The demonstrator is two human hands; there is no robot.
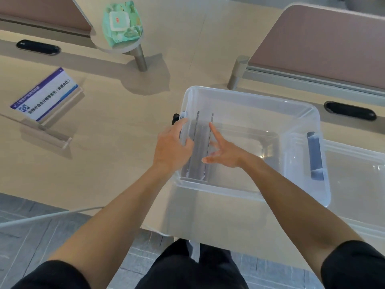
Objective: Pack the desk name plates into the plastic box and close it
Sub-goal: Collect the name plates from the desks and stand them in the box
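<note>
A clear plastic box (300, 113) with grey side latches stands open on the beige desk. Two name plates (200, 147) stand on edge along its left wall. My left hand (170, 147) grips the box's left rim, fingers curled over the wall. My right hand (224, 153) is inside the box with fingers spread, the forefinger resting on the top edge of the right-hand plate. A third name plate (44, 95), with a blue and white printed card, stands on the desk far to the left. The clear lid (358, 184) lies to the right of the box.
A green pack of wet wipes (121, 21) sits on a small round shelf on a post at the back. Pink divider panels (325, 42) stand behind the box. Black cable slots (351, 111) are set in the desk. The desk's front edge runs near my legs.
</note>
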